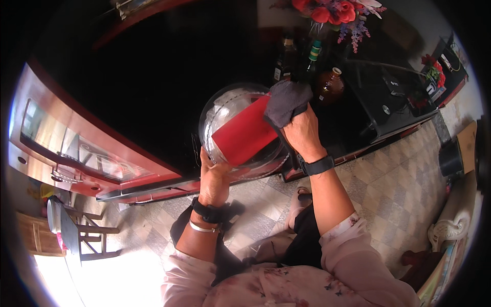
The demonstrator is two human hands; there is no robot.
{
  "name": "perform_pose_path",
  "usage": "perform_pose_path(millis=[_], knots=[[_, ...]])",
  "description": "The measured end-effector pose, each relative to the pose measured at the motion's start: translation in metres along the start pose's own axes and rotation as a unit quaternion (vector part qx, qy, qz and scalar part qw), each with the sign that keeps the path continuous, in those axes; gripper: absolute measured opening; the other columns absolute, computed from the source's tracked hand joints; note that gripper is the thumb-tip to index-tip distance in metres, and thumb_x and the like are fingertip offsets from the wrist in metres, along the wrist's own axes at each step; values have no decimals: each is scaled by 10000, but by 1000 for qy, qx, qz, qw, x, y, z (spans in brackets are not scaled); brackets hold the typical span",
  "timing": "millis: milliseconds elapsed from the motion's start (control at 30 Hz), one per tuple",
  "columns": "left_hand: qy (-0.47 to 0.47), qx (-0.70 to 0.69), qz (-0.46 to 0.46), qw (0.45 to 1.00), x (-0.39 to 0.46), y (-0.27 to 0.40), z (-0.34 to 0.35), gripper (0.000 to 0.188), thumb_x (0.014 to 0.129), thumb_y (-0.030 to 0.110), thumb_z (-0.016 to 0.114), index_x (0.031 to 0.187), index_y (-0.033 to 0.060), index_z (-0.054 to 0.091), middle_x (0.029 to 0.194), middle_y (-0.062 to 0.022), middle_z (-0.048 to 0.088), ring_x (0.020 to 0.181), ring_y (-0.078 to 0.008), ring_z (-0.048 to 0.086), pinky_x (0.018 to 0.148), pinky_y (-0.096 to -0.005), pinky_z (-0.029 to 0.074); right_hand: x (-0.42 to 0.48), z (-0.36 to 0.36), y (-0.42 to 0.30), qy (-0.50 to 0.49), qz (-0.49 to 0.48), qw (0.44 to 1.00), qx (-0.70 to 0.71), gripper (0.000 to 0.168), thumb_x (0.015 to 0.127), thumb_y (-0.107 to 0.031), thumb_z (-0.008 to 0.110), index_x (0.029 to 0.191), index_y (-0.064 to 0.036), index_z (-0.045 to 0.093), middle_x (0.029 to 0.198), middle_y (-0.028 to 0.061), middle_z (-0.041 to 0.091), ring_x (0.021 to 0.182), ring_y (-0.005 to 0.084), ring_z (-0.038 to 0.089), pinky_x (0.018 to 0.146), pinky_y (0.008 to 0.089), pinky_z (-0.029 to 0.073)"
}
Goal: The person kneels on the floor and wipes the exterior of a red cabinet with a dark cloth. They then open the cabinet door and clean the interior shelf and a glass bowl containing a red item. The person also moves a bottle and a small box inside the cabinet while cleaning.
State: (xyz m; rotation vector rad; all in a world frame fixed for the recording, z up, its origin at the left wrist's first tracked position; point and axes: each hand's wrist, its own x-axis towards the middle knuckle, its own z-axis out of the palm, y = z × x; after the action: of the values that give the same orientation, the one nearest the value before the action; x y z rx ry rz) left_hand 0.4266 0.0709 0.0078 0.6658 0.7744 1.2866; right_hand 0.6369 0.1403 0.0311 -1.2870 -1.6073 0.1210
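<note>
My left hand (215,180) grips the near left edge of a round, clear bowl or dish (213,111) with a beaded rim. A red paper envelope or card (245,132) lies across the dish, its lower corner close to my left fingers. My right hand (303,130) holds a dark grey cloth (287,101) against the right side of the dish, over the red piece's upper end. The cloth hides my right fingertips. Part of the dish is hidden beneath the red piece.
Beyond my right hand stand a brown ceramic jug (330,85), a green-capped bottle (315,51), a dark bottle (287,57) and artificial flowers (333,13). A red glass-fronted cabinet (88,153) is at left, a wooden stool (92,230) lower left, a pale carved armrest (452,226) at right.
</note>
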Motion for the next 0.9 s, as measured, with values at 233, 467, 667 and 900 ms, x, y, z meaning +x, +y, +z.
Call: perform_pose_path(millis=[233, 467, 667, 900], knots=[[13, -98, 85, 991, 12, -6, -3, 632, 734, -2, 493, 1327, 102, 301, 1212, -105, 503, 1077, -272, 534, 917, -614, 433, -28, 20, 10, -190, 103, 974, 73, 361, 775, -223, 680, 1059, -14, 604, 1068, 204, 614, 995, 364, 584, 824, 409, 481], [-19, -4, 216, 976, 3, 5, 6, 753, 737, -45, 476, 1412, 119, 186, 1330, -141, 419, 1196, -313, 467, 910, -572, 476, -57, 35, -21, -169, 287, 829, 449, 312, 868, -151, 629, 1145, -16, 583, 1130, 38, 590, 1032, 131, 532, 893, 280, 426], [29, 12, 170, 985, 11, 10, -6, 665, 742, -2, 480, 1361, 108, 264, 1246, -117, 487, 1118, -287, 523, 910, -575, 472, -56, 40, -20, -212, 330, 815, 426, 370, 834, -128, 668, 1163, -9, 546, 1151, 43, 564, 1094, 137, 495, 967, 297, 384], [51, -47, 108, 992, 8, 2, -6, 578, 759, -22, 454, 1309, 103, 333, 1174, -94, 518, 1041, -241, 550, 937, -612, 426, -27, 48, 23, -55, -78, 995, 27, 181, 821, -199, 592, 938, -65, 622, 914, 137, 622, 877, 344, 585, 764, 400, 462]])
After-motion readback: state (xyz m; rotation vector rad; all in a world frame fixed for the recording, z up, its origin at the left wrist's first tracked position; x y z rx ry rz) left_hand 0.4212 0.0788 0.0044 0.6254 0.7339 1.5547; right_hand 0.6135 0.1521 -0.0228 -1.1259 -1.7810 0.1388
